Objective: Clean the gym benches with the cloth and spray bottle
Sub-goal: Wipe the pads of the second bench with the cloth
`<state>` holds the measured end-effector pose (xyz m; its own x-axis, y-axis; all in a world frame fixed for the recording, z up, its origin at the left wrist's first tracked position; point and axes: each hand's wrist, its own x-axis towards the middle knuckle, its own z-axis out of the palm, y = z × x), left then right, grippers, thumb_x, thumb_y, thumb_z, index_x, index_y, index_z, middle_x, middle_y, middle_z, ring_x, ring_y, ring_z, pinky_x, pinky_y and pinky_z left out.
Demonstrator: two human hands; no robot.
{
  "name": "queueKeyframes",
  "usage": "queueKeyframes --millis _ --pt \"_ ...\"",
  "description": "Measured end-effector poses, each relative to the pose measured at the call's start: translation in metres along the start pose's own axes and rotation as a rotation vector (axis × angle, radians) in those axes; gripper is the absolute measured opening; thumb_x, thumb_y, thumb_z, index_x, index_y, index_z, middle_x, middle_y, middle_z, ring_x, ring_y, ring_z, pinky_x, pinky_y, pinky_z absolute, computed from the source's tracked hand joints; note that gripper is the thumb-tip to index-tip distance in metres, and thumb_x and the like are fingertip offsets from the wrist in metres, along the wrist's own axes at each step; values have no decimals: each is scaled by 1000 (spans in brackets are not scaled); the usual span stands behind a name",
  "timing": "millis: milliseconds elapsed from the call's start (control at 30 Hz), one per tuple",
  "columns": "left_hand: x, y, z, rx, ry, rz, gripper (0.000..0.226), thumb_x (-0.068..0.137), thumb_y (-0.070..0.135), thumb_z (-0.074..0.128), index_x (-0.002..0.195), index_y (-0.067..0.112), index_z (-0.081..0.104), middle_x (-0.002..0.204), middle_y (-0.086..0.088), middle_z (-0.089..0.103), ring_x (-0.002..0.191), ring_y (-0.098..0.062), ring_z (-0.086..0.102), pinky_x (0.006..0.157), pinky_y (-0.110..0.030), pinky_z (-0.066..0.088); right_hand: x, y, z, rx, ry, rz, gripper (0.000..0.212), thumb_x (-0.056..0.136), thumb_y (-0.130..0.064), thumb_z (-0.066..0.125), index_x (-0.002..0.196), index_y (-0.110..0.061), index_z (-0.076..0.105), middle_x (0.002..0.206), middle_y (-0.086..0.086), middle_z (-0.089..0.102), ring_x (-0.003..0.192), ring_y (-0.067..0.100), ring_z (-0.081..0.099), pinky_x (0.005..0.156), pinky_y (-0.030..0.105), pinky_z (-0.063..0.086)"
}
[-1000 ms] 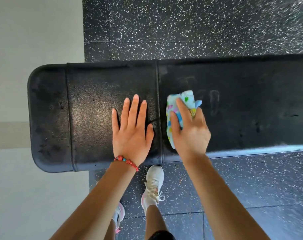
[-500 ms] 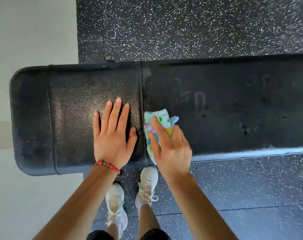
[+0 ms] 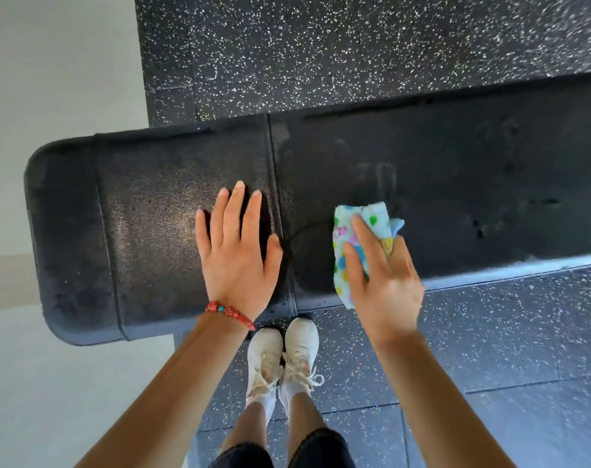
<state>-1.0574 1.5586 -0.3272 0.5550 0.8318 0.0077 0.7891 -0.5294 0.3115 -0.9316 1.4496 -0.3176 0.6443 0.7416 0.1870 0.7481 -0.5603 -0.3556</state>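
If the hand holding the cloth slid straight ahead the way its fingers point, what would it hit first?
Probably nothing: ahead of the right hand and its cloth lies only bare bench pad, then its far edge and speckled floor.

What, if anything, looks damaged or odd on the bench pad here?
The black bench pad shows faint smudges above the cloth, small dark nicks to its right, and a thin curved crack-like line by the seam. Nothing is spilled.

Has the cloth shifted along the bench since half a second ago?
Yes. The cloth, under the right hand, has moved rightward, away from the seam in the bench pad it was beside.
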Motion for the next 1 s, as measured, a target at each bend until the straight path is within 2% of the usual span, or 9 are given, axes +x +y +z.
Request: queueKeyframes --millis 100,233,300,433,600,733,833,933,1000 --pt "5 25 8 -23 -57 109 52 86 28 40 134 9 45 144 -11 41 134 -33 33 110 -52 17 0 11 -2 -11 -36 -34 31 86 -29 52 107 -15 69 67 15 57 50 28 55 38 30 47" --pt "10 44 20 46 -129 74 56 87 33 35 139 13 38 148 -8 34 138 -31 25 111 -54 13 30 5 2 -19 -47 -9 26 84 -26 60 105 -15 70 69 17 59 53 31 57 40 29 46" --pt "9 42 23 73 -123 77 56 88 34 35 139 14 38 148 -8 35 137 -31 25 111 -54 13 63 4 8 7 -34 53 26 84 -22 64 108 -13 69 77 23 60 60 36 60 44 33 46" --pt "9 40 25 102 -89 109 54 88 33 38 138 13 39 146 -9 37 136 -32 28 110 -55 17 113 10 22 15 -36 138 33 92 -31 50 123 -24 58 100 21 58 83 36 58 57 35 42" --pt "9 47 21 104 -98 80 53 87 30 39 137 11 40 146 -11 38 136 -33 28 110 -55 17 50 28 -4 39 -13 70 27 86 -23 61 113 -18 67 78 21 59 61 35 58 44 31 44" --pt "11 60 20 76 -69 12 52 86 28 39 134 7 44 144 -13 40 135 -35 30 110 -55 15 3 58 -27 -3 -96 -56 29 86 -27 52 106 -16 70 66 15 57 50 29 55 39 27 44" --pt "15 79 25 51 -60 25 53 86 29 39 134 6 43 145 -12 39 135 -33 29 110 -52 13 28 68 -24 -15 -111 -116 25 84 -26 57 102 -16 71 66 14 58 51 29 56 41 28 45" --pt "22 100 35 37 -79 55 54 87 30 38 135 6 42 146 -13 37 136 -33 29 110 -53 15 83 65 -13 23 -88 -6 26 83 -21 65 108 -15 69 76 20 61 62 33 60 46 32 47" --pt "25 108 41 53 -87 44 55 87 31 37 137 7 39 147 -13 36 136 -33 28 110 -53 15 114 63 -6 37 -99 78 30 89 -26 57 117 -19 64 89 21 61 74 34 59 55 36 47"
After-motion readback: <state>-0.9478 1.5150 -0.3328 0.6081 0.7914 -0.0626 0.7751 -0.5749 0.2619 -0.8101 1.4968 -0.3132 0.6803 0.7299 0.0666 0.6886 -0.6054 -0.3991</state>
